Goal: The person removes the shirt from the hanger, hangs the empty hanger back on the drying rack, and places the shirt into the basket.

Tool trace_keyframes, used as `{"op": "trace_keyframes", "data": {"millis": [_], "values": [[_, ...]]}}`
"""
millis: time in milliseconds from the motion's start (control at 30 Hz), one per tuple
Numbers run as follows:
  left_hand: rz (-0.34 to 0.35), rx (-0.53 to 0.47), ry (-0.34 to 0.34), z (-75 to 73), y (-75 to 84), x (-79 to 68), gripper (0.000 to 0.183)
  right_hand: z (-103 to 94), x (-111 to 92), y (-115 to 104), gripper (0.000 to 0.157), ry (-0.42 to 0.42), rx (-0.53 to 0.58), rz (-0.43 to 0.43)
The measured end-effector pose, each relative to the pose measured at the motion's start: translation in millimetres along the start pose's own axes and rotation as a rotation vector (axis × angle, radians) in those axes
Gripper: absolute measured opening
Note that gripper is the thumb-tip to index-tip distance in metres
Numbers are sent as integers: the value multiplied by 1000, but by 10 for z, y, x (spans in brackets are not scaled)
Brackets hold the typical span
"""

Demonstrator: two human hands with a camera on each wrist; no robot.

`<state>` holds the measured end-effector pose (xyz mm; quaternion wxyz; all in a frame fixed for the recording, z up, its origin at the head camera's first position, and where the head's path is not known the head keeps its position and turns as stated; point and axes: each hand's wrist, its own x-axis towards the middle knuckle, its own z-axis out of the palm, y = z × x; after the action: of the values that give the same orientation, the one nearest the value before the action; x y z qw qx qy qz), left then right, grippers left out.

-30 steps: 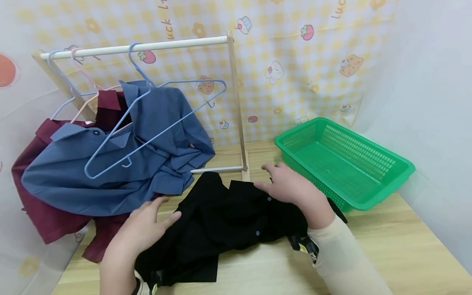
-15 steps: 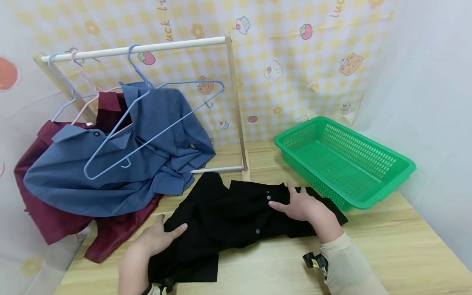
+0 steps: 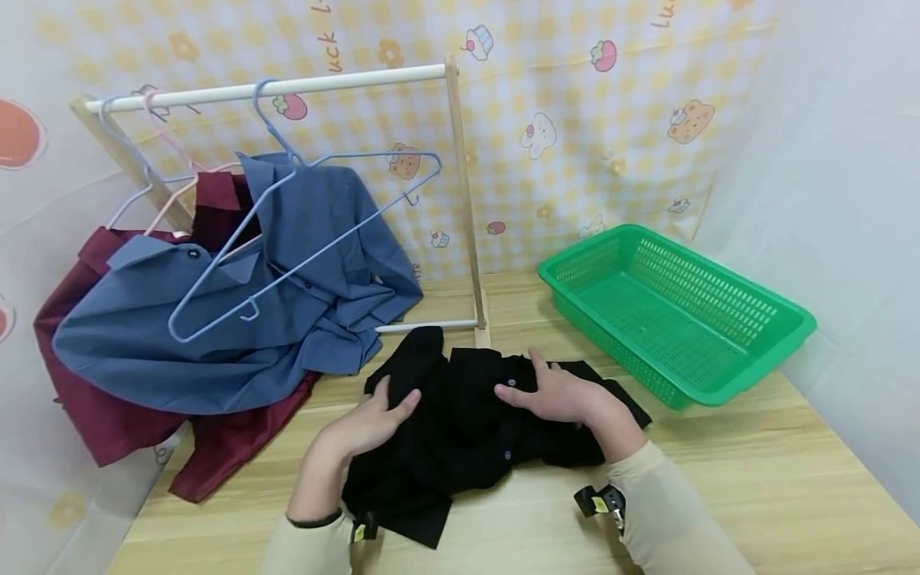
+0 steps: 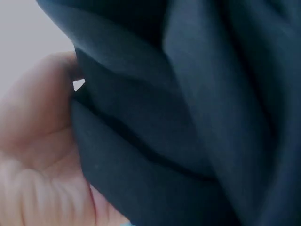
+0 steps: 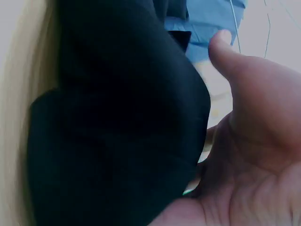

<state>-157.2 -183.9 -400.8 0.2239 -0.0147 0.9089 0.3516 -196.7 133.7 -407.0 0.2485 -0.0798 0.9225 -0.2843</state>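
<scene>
Between the side edges of the tabletop (image 3: 726,479), left hand (image 3: 368,425) and right hand (image 3: 561,395) flank a black shirt (image 3: 460,431), seemingly steadying both ends; thumbs spread from fingers, neither visibly pinching anything.

"What was that in front of you?"
"A black garment (image 3: 453,435), crumpled, lying in deep folds on the wooden table (image 3: 517,527)."
"Was it plain?"
"No, I saw small round buttons (image 3: 508,455) near its middle."
"How did it lie?"
"Bunched up, one corner (image 3: 428,525) pointing towards me, a flap (image 3: 424,347) stretching away on the left."
</scene>
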Motion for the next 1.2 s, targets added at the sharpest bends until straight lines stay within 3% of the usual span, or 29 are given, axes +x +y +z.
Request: {"op": "trace_keyframes", "data": {"millis": [367,500,633,733,833,967,1100,1200], "values": [[81,-151,-108,331,367,155,92,229,62,-365,132,-111,-9,-125],[148,-233,-206,420,483,163,83,339,78,-459,141,-149,-11,-212],[191,-396,-342,448,547,143,77,430,84,-511,150,-165,7,-283],[183,-516,-440,447,542,122,79,469,76,-539,154,-136,1,-306],[206,-579,-484,448,514,116,81,486,67,-558,150,-86,-71,-332],[233,-502,-440,421,459,55,90,478,76,-520,128,-13,-226,-381],[250,-109,-281,325,396,-76,97,432,85,-392,114,30,-370,-465],[256,210,-167,271,363,-166,99,342,108,-280,110,6,-406,-535]]}}
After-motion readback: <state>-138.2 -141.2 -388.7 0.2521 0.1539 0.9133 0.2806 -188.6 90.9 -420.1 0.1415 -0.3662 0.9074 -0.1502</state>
